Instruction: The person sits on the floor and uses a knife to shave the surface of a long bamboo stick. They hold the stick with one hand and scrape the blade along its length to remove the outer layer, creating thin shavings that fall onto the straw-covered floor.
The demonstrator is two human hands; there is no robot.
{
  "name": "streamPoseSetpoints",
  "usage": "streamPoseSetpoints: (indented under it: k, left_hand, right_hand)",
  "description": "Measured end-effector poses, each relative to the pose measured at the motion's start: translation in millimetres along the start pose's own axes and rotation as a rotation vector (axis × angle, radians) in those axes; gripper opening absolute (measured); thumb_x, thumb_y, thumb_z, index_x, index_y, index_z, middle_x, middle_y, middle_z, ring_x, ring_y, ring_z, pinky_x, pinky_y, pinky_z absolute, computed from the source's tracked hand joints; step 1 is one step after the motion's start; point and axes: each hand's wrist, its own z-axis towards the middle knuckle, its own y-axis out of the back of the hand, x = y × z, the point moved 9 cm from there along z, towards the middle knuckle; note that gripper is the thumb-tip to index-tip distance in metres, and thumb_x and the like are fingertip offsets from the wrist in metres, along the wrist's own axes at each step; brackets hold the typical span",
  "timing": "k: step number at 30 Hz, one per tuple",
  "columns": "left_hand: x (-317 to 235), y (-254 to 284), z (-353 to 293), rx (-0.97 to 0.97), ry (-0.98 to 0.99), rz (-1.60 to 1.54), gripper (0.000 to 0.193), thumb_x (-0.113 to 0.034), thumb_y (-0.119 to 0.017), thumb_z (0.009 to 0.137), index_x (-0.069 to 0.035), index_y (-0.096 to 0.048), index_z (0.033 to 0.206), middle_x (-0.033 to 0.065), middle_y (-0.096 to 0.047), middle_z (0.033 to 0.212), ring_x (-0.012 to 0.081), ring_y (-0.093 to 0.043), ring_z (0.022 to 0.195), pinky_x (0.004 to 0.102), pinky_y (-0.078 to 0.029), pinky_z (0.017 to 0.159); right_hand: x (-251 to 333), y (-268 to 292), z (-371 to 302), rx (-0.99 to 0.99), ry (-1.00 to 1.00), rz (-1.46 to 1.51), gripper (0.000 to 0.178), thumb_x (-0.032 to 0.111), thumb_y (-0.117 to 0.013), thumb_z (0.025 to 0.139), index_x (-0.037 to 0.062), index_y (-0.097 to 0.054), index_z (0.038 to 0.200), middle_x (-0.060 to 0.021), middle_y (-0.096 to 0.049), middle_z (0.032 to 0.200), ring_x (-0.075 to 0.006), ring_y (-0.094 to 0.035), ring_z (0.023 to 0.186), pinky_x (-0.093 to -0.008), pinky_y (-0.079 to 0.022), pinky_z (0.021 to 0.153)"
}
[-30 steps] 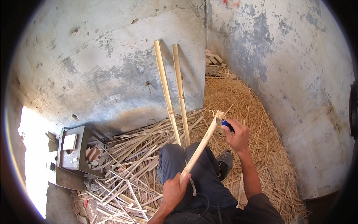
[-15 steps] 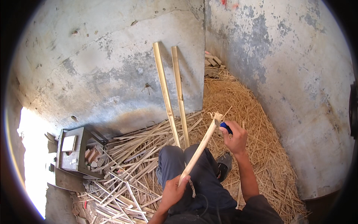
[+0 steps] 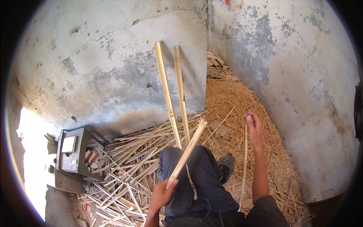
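A pale split bamboo strip (image 3: pixel 187 152) slants up over my knees. My left hand (image 3: pixel 162 195) is closed round its lower end, and its far end shows a freshly cut, light face. Off to the right, apart from the strip, my right hand (image 3: pixel 254 126) is closed with its fingers curled. A bit of blue-purple shows at its fingertips, matching the handle of the small knife seen there a moment ago; the blade is hidden.
Two long bamboo strips (image 3: pixel 166 87) lean on the peeling wall. Split strips (image 3: pixel 132 162) lie piled at left, and shavings (image 3: pixel 234 98) cover the floor at right. A dark wooden stool-like frame (image 3: pixel 73 151) stands at far left. Bricks (image 3: pixel 216 61) sit in the corner.
My right hand has swung right, away from the strip's far end. The curl of shavings there has come off. My left hand has shifted left and slightly down with the strip.
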Motion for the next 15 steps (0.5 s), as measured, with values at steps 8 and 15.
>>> streamPoseSetpoints:
  k: [8, 15]
  left_hand:
    - [-71.2, -25.4, 17.8, -0.063, -0.232, 0.142, 0.040, -0.035, -0.069, 0.111, 0.003, -0.069, 0.096, 0.0158, -0.058, 0.060, 0.0268, -0.055, 0.052, 0.0410, -0.043, 0.054]
    - [-126.8, -40.8, 19.1, -0.161, -0.410, 0.213, 0.035, -0.033, -0.069, 0.110, 0.001, -0.068, 0.101, 0.0149, -0.055, 0.061, 0.0232, -0.051, 0.050, 0.0396, -0.041, 0.052]
  right_hand:
    - [111.3, -68.1, -79.7, 0.215, 0.434, -0.056, 0.034, 0.036, -0.077, 0.102, 0.0032, -0.073, 0.110, -0.0136, -0.073, 0.091, -0.0279, -0.074, 0.075, -0.0381, -0.058, 0.068]
    - [141.1, -93.7, -131.1, 0.317, 0.604, -0.182, 0.033, 0.038, -0.081, 0.097, 0.0077, -0.075, 0.109, -0.0077, -0.068, 0.086, -0.0276, -0.071, 0.069, -0.0387, -0.057, 0.059]
